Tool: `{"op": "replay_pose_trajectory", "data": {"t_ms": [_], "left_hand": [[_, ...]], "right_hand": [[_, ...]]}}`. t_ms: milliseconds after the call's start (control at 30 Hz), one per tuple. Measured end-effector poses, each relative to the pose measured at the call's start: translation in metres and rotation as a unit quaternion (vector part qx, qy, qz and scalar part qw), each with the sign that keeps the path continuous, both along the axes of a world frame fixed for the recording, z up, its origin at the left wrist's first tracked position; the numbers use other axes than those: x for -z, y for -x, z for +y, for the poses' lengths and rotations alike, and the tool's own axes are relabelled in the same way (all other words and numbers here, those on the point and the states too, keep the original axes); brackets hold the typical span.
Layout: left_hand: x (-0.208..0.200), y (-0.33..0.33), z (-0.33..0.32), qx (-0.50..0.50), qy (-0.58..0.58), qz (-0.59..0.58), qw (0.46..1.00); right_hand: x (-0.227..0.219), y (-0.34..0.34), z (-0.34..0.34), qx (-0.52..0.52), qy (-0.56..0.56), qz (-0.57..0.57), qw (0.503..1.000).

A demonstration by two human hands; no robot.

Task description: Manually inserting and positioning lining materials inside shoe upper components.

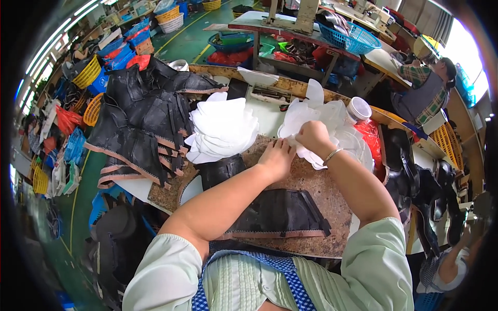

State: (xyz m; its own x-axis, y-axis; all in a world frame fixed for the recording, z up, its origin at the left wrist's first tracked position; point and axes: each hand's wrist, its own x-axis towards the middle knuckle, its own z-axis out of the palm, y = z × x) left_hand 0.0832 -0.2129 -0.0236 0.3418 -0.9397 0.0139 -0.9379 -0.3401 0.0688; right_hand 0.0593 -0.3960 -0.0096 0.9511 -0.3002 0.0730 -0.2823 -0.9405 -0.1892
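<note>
My left hand (278, 158) and my right hand (313, 138) meet at the left edge of a loose heap of thin white shaped pieces (332, 116). The fingers of my right hand are closed in a pinch at a white piece in that heap. Close beside it, the fingers of my left hand are bent and pressed together; whatever they hold is hidden. To the left lies a thicker stack of white pieces (223, 127). A black boot upper (280, 211) with a tan edge lies flat on the brown board (329, 194) beneath my forearms.
Many black uppers (150, 116) are heaped at the left of the bench. A white tub (359, 109) and red plastic bag (368, 137) stand right of the white heap. More black uppers (402, 160) hang at the far right. Another person (425, 90) sits at the back right.
</note>
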Motion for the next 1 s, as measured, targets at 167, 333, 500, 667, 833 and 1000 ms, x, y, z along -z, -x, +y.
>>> {"op": "replay_pose_trajectory", "data": {"t_ms": [167,333,500,667,833,1000], "left_hand": [[0.002,0.001,-0.004,-0.024,-0.005,0.035,0.999],[-0.008,0.013,-0.010,-0.019,-0.023,0.027,0.999],[-0.027,0.011,0.008,-0.066,0.146,0.291,0.943],[-0.084,0.066,0.076,0.010,0.225,0.741,0.633],[-0.079,0.081,0.125,-0.039,0.103,0.709,0.697],[-0.026,0.098,0.144,-0.166,0.186,0.627,0.738]], "right_hand": [[-0.004,0.016,-0.055,0.271,-0.471,-0.228,0.808],[-0.039,0.102,-0.137,0.290,-0.453,-0.584,0.608],[-0.083,0.150,-0.047,0.166,-0.488,-0.522,0.679],[-0.079,0.212,0.074,0.110,-0.780,-0.336,0.516],[-0.019,0.233,0.114,0.083,-0.624,-0.246,0.737],[-0.016,0.219,0.120,0.144,-0.552,-0.195,0.798]]}}
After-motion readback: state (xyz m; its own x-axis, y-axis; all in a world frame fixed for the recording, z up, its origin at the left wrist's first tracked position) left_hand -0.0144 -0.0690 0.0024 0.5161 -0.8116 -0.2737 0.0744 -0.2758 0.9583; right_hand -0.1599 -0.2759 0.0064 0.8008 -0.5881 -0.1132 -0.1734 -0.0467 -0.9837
